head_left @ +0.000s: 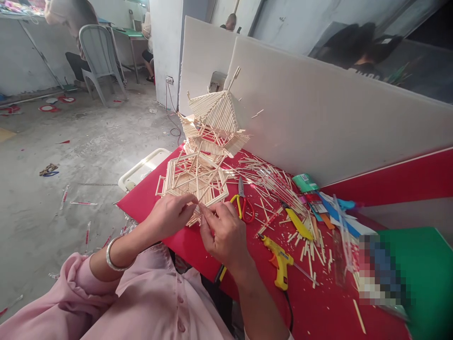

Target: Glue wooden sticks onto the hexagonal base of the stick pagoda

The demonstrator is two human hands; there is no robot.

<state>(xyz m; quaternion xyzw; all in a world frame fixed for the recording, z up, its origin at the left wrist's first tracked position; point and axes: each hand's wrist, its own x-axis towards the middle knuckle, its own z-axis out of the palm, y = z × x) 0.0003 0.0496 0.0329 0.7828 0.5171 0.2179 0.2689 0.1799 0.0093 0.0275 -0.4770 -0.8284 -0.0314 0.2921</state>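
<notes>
My left hand (174, 212) and my right hand (223, 231) meet at the near edge of a polygonal wooden-stick frame (196, 177), built from thin pale sticks. Both have thumb and fingers pinched together, their tips almost touching. Whatever lies between the fingertips is too small to make out. Behind the frame rises a stick-built pagoda model (215, 113) with a sloped roof. Scissors (242, 200) with red and yellow handles lie just beyond my right hand. A yellow glue gun (279, 259) rests to the right of it, a clear glue stick poking from its back.
Loose sticks (272, 179) and cut pieces spread over the red tabletop (255, 302). A yellow-handled cutter (299, 224) and plastic packets (306, 184) lie at right. White panels (318, 108) stand along the back. A grey chair (101, 56) with a seated person is far left.
</notes>
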